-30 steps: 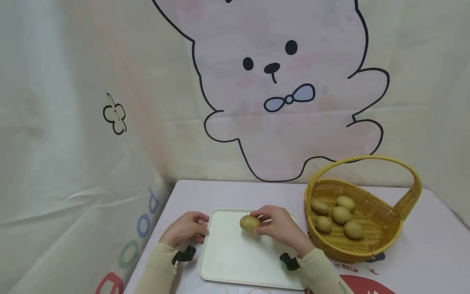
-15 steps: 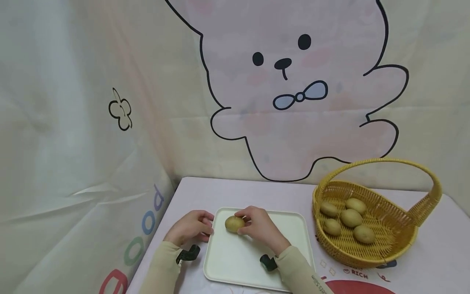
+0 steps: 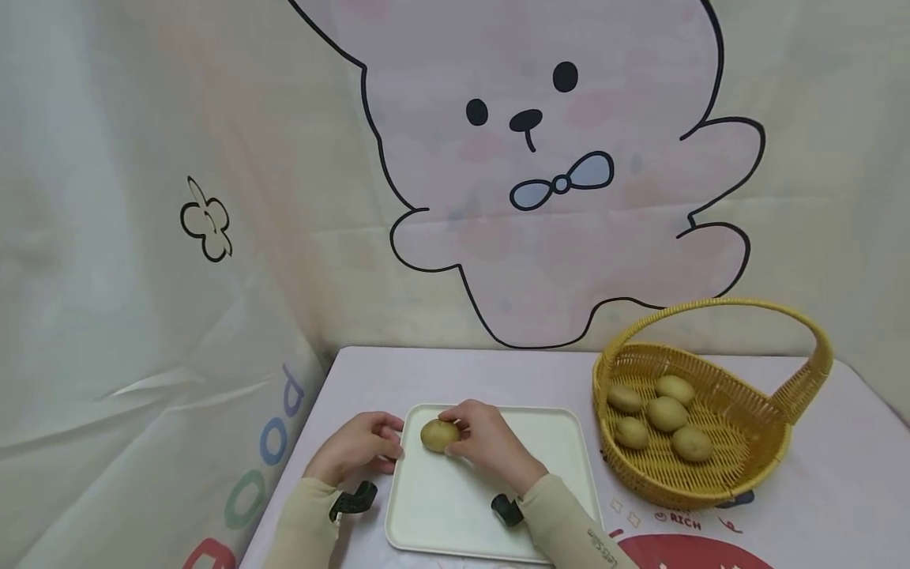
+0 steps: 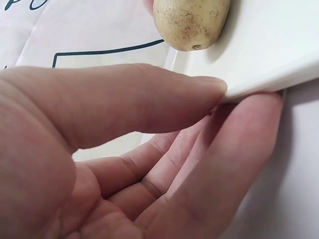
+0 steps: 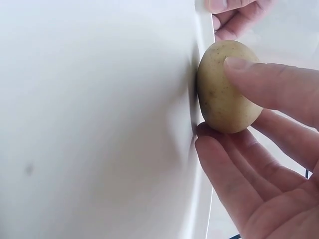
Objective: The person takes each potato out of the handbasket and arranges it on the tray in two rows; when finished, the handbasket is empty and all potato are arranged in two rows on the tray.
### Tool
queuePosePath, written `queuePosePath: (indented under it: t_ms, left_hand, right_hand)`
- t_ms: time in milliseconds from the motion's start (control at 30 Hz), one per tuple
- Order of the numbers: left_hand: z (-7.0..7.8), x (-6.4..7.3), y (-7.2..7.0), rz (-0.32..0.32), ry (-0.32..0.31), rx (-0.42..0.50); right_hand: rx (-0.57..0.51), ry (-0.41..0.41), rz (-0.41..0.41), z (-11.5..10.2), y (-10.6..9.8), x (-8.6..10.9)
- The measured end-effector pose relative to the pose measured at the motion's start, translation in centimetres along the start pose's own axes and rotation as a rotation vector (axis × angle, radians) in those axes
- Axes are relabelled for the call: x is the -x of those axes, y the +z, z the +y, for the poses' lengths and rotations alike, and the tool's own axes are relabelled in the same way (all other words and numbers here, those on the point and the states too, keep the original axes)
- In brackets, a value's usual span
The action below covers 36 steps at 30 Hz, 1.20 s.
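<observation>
A potato (image 3: 438,435) is held in my right hand (image 3: 486,446), thumb on one side and fingers on the other. It is over the upper left part of a white rectangular tray (image 3: 462,514); in the right wrist view the potato (image 5: 224,92) is right against or just above the tray's surface, I cannot tell which. At the tray's left edge, my left hand (image 3: 359,446) pinches the rim. The left wrist view shows the thumb (image 4: 194,94) on top of the rim and the index finger underneath it.
A yellow woven basket (image 3: 739,466) with a tall handle stands right of the tray, with several potatoes (image 3: 667,413) inside. A white printed cloth (image 3: 547,375) covers the table. Behind it hangs a fabric backdrop (image 3: 526,261) with a cartoon bear.
My right hand has carried the potato leftward across the tray, toward its left edge. My left hand has stayed at the tray's rim. The head view has shifted slightly.
</observation>
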<state>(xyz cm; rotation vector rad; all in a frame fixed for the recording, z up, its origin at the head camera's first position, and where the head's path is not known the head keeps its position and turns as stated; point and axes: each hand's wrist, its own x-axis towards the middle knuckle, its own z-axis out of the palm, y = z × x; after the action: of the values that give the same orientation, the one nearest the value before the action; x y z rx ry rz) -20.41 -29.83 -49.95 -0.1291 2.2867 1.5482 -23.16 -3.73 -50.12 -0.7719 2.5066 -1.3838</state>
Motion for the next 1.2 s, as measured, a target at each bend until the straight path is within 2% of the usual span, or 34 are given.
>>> queuePosePath:
  t_ms: [200, 467, 700, 800, 900, 1100, 1200]
  left_hand:
    - [0.0, 0.0, -0.1, 0.005, -0.006, -0.016]
    - [0.1, -0.8, 0.4, -0.011, 0.009, -0.017]
    - [-0.6, -0.4, -0.4, -0.022, 0.009, 0.003]
    - [-1.0, -0.4, -0.4, -0.03, 0.015, 0.006]
    - [-1.1, -0.3, -0.4, -0.043, 0.025, 0.014]
    - [-1.0, -0.3, -0.6, -0.05, 0.028, 0.014]
    - [-0.9, -0.2, -0.5, -0.049, 0.027, -0.007]
  right_hand:
    - [-0.006, 0.033, -0.008, 0.0, 0.0, 0.1]
    - [-0.001, 0.042, 0.012, 0.2, -0.9, 0.7]
    - [-0.006, 0.051, 0.008, -0.9, -1.8, 1.3]
    - [-0.007, 0.06, 0.006, -1.4, -3.3, 3.0]
    - [0.031, 0.033, 0.015, -1.6, -5.4, 5.4]
    - [0.202, -0.077, 0.064, -1.3, -11.2, 11.3]
    - [0.299, -0.083, 0.12, -1.1, -14.6, 13.9]
